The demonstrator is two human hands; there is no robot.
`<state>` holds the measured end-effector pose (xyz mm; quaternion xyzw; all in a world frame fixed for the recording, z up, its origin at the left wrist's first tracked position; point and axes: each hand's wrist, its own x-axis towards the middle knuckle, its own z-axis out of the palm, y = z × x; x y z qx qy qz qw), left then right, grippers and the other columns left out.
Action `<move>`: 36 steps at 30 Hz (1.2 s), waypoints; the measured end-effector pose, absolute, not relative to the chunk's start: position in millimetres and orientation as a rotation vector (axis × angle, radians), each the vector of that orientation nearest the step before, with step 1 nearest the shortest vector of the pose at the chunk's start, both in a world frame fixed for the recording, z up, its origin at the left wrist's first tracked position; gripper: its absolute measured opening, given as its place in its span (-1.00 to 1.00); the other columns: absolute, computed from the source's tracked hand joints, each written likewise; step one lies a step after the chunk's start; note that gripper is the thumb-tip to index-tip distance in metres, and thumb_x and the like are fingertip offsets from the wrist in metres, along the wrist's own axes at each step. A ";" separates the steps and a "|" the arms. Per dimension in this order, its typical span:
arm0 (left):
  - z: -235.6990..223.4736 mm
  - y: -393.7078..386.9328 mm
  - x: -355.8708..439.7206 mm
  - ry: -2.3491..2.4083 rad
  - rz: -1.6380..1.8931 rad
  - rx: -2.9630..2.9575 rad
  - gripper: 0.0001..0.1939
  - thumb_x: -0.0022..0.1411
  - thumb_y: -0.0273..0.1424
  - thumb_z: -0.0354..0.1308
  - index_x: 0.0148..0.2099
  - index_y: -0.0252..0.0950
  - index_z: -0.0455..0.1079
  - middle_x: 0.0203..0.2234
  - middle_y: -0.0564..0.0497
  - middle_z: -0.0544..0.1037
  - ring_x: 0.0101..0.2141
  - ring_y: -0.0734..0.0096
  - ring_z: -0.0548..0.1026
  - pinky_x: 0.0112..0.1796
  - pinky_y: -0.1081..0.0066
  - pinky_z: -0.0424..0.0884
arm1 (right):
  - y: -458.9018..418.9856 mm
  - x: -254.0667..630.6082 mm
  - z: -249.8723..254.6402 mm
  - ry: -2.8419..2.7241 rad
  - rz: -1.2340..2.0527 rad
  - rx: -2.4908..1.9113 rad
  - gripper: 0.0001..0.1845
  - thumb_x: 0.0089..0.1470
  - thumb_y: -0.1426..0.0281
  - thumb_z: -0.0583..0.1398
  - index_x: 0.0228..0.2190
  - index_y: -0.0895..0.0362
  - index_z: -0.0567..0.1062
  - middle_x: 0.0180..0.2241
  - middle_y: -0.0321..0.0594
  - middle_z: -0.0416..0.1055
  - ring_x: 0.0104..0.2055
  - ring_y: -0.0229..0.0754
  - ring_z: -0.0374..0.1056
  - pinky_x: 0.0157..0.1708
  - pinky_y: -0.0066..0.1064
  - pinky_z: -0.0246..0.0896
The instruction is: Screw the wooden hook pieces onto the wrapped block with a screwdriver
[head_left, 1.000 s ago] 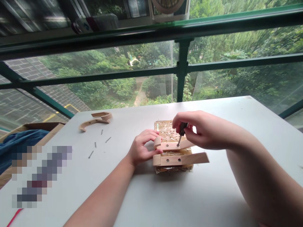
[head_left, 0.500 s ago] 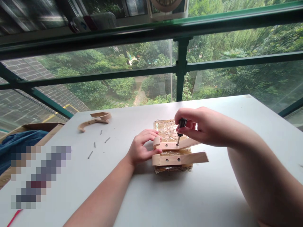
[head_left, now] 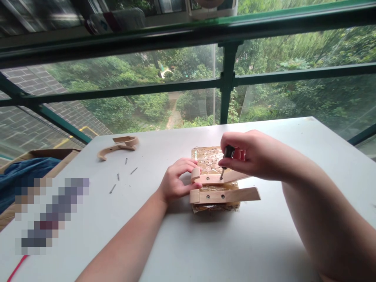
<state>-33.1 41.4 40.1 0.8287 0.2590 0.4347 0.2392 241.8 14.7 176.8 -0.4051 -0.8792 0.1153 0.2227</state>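
Note:
My right hand (head_left: 245, 152) is closed around a screwdriver (head_left: 228, 152) with a dark handle. Its tip meets the right-hand screw of the upper wooden hook (head_left: 214, 179). With thumb and fingers, my left hand (head_left: 178, 178) grips that hook's curved left end. A second wooden hook (head_left: 239, 194) lies parallel, nearer to me, with two screws seated in it. Both hooks rest across a film-wrapped block (head_left: 207, 156), brownish and wrinkled on top. My right hand covers part of the upper hook's far end.
On the white table (head_left: 164, 250), loose wooden hooks (head_left: 119, 147) lie at the back left, with several loose screws (head_left: 118, 176) nearby. A cardboard box (head_left: 69, 154) with blue cloth (head_left: 32, 174) stands at left. A green metal railing (head_left: 227, 82) runs behind the table.
The screwdriver handle leans a little further right, and my right hand has turned slightly with it. My left hand keeps its hold on the hook. The whole view has shifted slightly.

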 end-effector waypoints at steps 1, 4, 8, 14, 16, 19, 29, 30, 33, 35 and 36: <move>39.8 41.2 -33.1 0.713 1.195 2.269 -0.67 -0.06 -0.37 0.50 -0.22 -0.27 0.52 -0.26 -0.13 0.65 -0.07 0.09 0.57 0.04 0.10 0.48 | 15.1 240.9 175.9 -2.423 0.327 -1.117 -0.79 0.11 0.23 0.27 -0.34 0.06 0.37 -0.50 -0.40 0.38 -0.50 -0.33 0.20 -0.50 -0.48 0.04; 39.5 40.5 -32.8 0.729 1.203 2.267 -0.68 -0.05 -0.35 0.50 -0.22 -0.28 0.53 -0.27 -0.13 0.65 -0.07 0.09 0.57 0.03 0.09 0.48 | 15.8 236.9 172.8 -2.416 0.395 -1.095 -0.83 0.15 0.29 0.24 -0.22 0.04 0.42 -0.44 -0.37 0.44 -0.46 -0.32 0.26 -0.46 -0.48 0.10; 39.6 40.3 -32.6 0.732 1.201 2.271 -0.68 -0.03 -0.34 0.49 -0.22 -0.28 0.53 -0.27 -0.13 0.65 -0.06 0.09 0.57 0.03 0.09 0.48 | 14.0 232.6 171.6 -2.426 0.467 -1.056 -0.78 0.16 0.35 0.20 -0.12 0.03 0.43 -0.37 -0.33 0.47 -0.43 -0.30 0.31 -0.43 -0.47 0.15; 39.0 40.5 -33.0 0.729 1.197 2.275 -0.67 -0.05 -0.36 0.50 -0.21 -0.28 0.53 -0.27 -0.13 0.65 -0.06 0.09 0.56 0.04 0.08 0.48 | 8.3 233.7 176.4 -2.484 0.580 -0.987 -0.64 0.08 0.54 0.12 -0.08 0.03 0.39 -0.29 -0.28 0.48 -0.36 -0.26 0.33 -0.38 -0.44 0.18; 39.1 40.3 -33.2 0.738 1.192 2.275 -0.67 -0.04 -0.35 0.49 -0.21 -0.28 0.54 -0.27 -0.13 0.65 -0.06 0.09 0.56 0.03 0.08 0.47 | 7.5 234.6 177.9 -2.496 0.588 -0.989 -0.57 0.03 0.59 0.10 -0.06 0.02 0.37 -0.29 -0.29 0.48 -0.35 -0.25 0.33 -0.36 -0.42 0.19; 39.5 40.2 -33.3 0.736 1.193 2.274 -0.67 -0.06 -0.36 0.50 -0.21 -0.28 0.54 -0.27 -0.12 0.65 -0.06 0.09 0.56 0.03 0.09 0.47 | 7.7 235.7 178.6 -2.485 0.581 -1.007 -0.58 0.06 0.58 0.08 -0.05 0.01 0.37 -0.29 -0.28 0.49 -0.34 -0.24 0.35 -0.33 -0.40 0.20; 39.0 41.3 -33.1 0.723 1.198 2.276 -0.66 -0.06 -0.34 0.50 -0.22 -0.28 0.54 -0.27 -0.14 0.65 -0.07 0.07 0.57 0.03 0.06 0.48 | 8.4 239.3 179.5 -2.481 0.536 -1.029 -0.69 0.14 0.49 0.11 -0.06 0.04 0.39 -0.31 -0.25 0.51 -0.37 -0.23 0.36 -0.35 -0.39 0.19; 39.2 41.1 -32.9 0.726 1.199 2.275 -0.66 -0.06 -0.34 0.50 -0.22 -0.28 0.54 -0.28 -0.14 0.65 -0.07 0.08 0.57 0.03 0.06 0.48 | 8.4 239.5 179.8 -2.482 0.529 -1.030 -0.70 0.15 0.48 0.11 -0.06 0.04 0.39 -0.31 -0.25 0.51 -0.37 -0.23 0.36 -0.36 -0.40 0.19; 40.5 40.1 -32.1 0.726 1.211 2.260 -0.67 -0.07 -0.34 0.50 -0.23 -0.28 0.54 -0.28 -0.14 0.65 -0.08 0.08 0.57 0.03 0.06 0.49 | 8.4 240.6 181.0 -2.479 0.515 -1.031 -0.74 0.16 0.46 0.13 -0.09 0.06 0.41 -0.32 -0.25 0.51 -0.38 -0.24 0.35 -0.38 -0.40 0.17; 41.5 39.3 -31.4 0.726 1.208 2.247 -0.68 -0.06 -0.33 0.50 -0.25 -0.28 0.53 -0.27 -0.15 0.65 -0.09 0.07 0.58 0.02 0.05 0.49 | 8.4 241.3 181.6 -2.473 0.501 -1.034 -0.78 0.15 0.46 0.14 -0.13 0.07 0.42 -0.33 -0.25 0.50 -0.39 -0.25 0.34 -0.40 -0.42 0.16; 41.9 39.0 -31.1 0.727 1.204 2.241 -0.69 -0.05 -0.32 0.49 -0.26 -0.28 0.53 -0.27 -0.16 0.65 -0.09 0.06 0.58 0.02 0.04 0.50 | 8.5 241.6 181.7 -2.469 0.489 -1.038 -0.80 0.14 0.46 0.16 -0.16 0.07 0.43 -0.34 -0.26 0.50 -0.40 -0.25 0.34 -0.41 -0.42 0.15</move>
